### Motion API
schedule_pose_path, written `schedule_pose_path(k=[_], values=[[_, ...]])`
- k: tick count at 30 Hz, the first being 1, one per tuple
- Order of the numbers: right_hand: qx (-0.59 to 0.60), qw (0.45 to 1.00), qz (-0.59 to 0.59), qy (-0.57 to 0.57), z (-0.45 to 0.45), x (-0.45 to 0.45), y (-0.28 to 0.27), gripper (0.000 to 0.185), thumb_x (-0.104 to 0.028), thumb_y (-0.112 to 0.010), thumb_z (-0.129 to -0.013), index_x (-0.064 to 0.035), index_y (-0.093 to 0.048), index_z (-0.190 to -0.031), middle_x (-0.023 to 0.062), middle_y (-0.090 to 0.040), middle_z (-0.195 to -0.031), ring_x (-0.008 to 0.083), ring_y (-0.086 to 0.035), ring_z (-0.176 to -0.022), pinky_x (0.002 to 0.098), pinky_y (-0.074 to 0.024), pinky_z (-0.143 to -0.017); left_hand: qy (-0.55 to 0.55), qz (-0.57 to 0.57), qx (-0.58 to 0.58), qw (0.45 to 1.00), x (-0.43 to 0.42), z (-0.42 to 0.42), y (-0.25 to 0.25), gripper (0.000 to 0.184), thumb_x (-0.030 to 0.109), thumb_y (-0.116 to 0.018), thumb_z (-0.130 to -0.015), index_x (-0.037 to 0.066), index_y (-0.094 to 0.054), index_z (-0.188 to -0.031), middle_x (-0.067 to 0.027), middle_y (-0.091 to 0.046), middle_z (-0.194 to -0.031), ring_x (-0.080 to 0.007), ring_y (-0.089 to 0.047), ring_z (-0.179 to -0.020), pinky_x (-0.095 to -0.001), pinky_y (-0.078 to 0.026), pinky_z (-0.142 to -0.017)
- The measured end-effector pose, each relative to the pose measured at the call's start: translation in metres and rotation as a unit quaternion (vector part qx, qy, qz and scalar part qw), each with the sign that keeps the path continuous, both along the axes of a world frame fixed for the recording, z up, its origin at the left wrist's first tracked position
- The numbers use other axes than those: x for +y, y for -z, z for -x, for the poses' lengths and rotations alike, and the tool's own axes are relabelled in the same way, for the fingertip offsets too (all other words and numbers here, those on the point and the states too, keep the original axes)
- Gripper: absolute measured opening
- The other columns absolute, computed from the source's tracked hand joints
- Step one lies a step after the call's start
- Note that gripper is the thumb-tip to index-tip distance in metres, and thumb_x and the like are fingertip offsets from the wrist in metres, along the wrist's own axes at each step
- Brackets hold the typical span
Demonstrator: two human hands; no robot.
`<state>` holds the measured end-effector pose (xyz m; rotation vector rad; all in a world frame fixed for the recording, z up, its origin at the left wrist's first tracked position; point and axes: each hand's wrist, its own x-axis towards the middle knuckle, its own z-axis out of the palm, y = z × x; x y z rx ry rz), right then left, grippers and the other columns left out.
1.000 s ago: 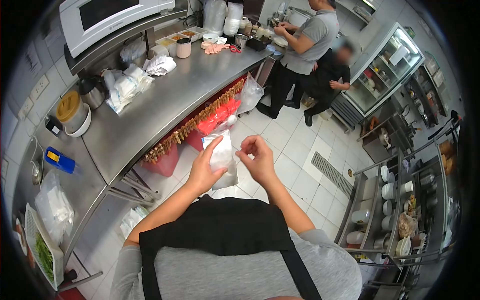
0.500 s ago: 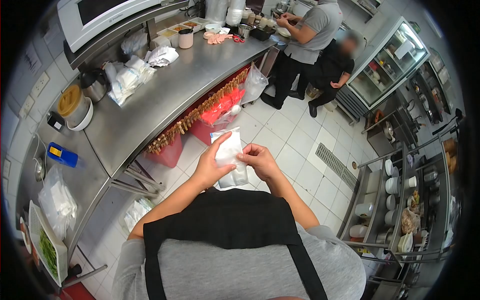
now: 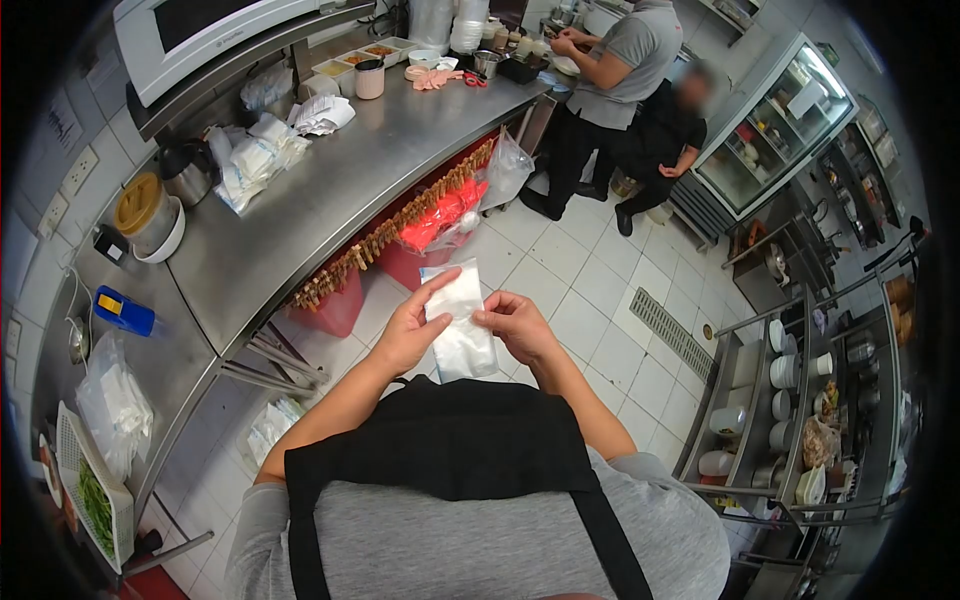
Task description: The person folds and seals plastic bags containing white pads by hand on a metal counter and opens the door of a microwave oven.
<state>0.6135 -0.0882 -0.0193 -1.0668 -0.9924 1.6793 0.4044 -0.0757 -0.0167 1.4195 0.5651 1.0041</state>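
Observation:
A white, partly see-through plastic packet [image 3: 460, 318] is held upright before my chest, over the tiled floor. My left hand [image 3: 412, 325] grips its left side, thumb on the front and fingers behind the upper edge. On the right edge, my right hand [image 3: 512, 322] pinches the packet between thumb and bent fingers. Part of the fingers of both hands is hidden. To the left of the packet, beyond my left hand, runs the steel counter [image 3: 300, 225], with similar white packets [image 3: 260, 155] in a pile on it.
Two people stand at the far end, one in a grey shirt [image 3: 640, 60], one in black [image 3: 655, 135]. A glass-door fridge [image 3: 780, 125] is beside them. Racks of bowls [image 3: 785, 370] stand at right. Red bins [image 3: 335, 305] sit under the counter's edge, lined with clothespins [image 3: 400, 232].
My right hand has come in from the right and closed on the packet's edge. The packet has turned slightly and shows more of its front. The view has shifted a little.

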Motion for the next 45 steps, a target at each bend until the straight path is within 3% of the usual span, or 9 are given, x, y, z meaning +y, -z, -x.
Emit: schedule_pose_path(k=[9,18,25,27,29,31,34,40,45], values=[[0.026,0.999,0.018,-0.017,-0.003,0.001,0.009,0.011,-0.007,-0.072,-0.083,-0.0057,-0.062,-0.085,0.0,-0.063,-0.078,0.0083,-0.058,-0.07,0.0219,-0.045,-0.064,0.013,0.197,-0.1,0.975,-0.002,0.002,0.002,0.061,-0.005,-0.056,-0.087,0.008,-0.036,-0.144,-0.0029,-0.053,-0.128,-0.0104,-0.052,-0.113,-0.0265,-0.041,-0.097],[0.023,0.999,0.02,0.018,0.002,0.0,0.007,0.015,-0.013,-0.077,-0.078,-0.0099,-0.062,-0.079,-0.0045,-0.06,-0.072,0.0038,-0.05,-0.061,0.0187,-0.0374,-0.056,0.006,0.069,-0.013,0.998,-0.009,-0.002,-0.011,0.058,-0.003,-0.067,-0.078,0.003,-0.05,-0.134,-0.0056,-0.054,-0.129,-0.013,-0.049,-0.117,-0.0288,-0.038,-0.1],[0.007,0.99,-0.117,0.077,-0.019,0.008,-0.02,0.016,-0.008,-0.067,-0.083,-0.0066,-0.055,-0.094,0.004,-0.061,-0.089,0.0146,-0.059,-0.083,0.0288,-0.0482,-0.076,-0.063,0.01,0.024,0.998,-0.005,0.002,-0.006,0.056,-0.004,-0.065,-0.078,0.002,-0.052,-0.132,-0.0061,-0.055,-0.128,-0.0126,-0.05,-0.116,-0.028,-0.038,-0.101],[0.213,0.934,-0.287,-0.023,-0.036,-0.005,-0.098,0.013,-0.023,-0.055,-0.092,-0.01,-0.052,-0.089,0.006,-0.059,-0.082,0.0202,-0.06,-0.083,0.0438,-0.0465,-0.089,-0.096,-0.016,0.039,0.995,-0.003,0.007,-0.008,0.055,-0.007,-0.063,-0.078,0.003,-0.053,-0.131,-0.0061,-0.057,-0.127,-0.0124,-0.053,-0.113,-0.0278,-0.039,-0.099],[0.271,0.837,-0.445,-0.168,-0.047,-0.027,-0.173,0.027,-0.037,-0.058,-0.092,-0.0102,-0.055,-0.088,0.0059,-0.06,-0.078,0.0193,-0.061,-0.074,0.054,-0.0408,-0.097,-0.091,0.028,0.016,0.995,0.0,0.01,-0.009,0.055,-0.007,-0.062,-0.078,0.004,-0.054,-0.131,-0.0061,-0.057,-0.127,-0.0124,-0.052,-0.114,-0.0278,-0.039,-0.099],[0.281,0.761,-0.528,-0.251,-0.037,-0.069,-0.242,0.027,-0.029,-0.064,-0.089,-0.0054,-0.058,-0.078,0.0094,-0.063,-0.078,0.02,-0.062,-0.065,0.0626,-0.0445,-0.087,-0.091,0.036,0.0,0.995,0.003,0.009,-0.005,0.054,-0.006,-0.062,-0.078,0.004,-0.054,-0.13,-0.0067,-0.058,-0.126,-0.0123,-0.052,-0.114,-0.0278,-0.039,-0.099],[0.319,0.642,-0.591,-0.369,-0.012,-0.086,-0.279,0.024,-0.021,-0.068,-0.085,-0.0012,-0.06,-0.073,0.0111,-0.063,-0.074,0.0224,-0.063,-0.065,0.0473,-0.0532,-0.074,-0.098,0.03,0.006,0.995,0.0,0.006,-0.011,0.052,-0.006,-0.061,-0.078,0.004,-0.055,-0.129,-0.0068,-0.058,-0.126,-0.0122,-0.052,-0.114,-0.0278,-0.039,-0.1],[0.261,0.717,-0.531,-0.369,-0.001,-0.119,-0.293,0.03,0.007,-0.048,-0.075,-0.0102,-0.044,-0.05,0.0012,-0.044,-0.051,0.0108,-0.046,-0.045,0.0497,-0.0561,-0.083,-0.132,0.005,0.031,0.991,-0.004,0.015,-0.009,0.051,-0.006,-0.06,-0.078,0.005,-0.056,-0.128,-0.0066,-0.058,-0.124,-0.0126,-0.052,-0.115,-0.0279,-0.038,-0.1],[0.313,0.685,-0.574,-0.321,0.014,-0.114,-0.281,0.031,0.004,-0.049,-0.076,-0.0114,-0.042,-0.05,-0.0003,-0.041,-0.05,0.01,-0.044,-0.044,0.0519,-0.055,-0.086,-0.143,0.012,0.015,0.99,-0.006,0.019,-0.014,0.05,-0.006,-0.059,-0.078,0.005,-0.057,-0.127,-0.0065,-0.059,-0.122,-0.0125,-0.053,-0.111,-0.0281,-0.04,-0.098]])
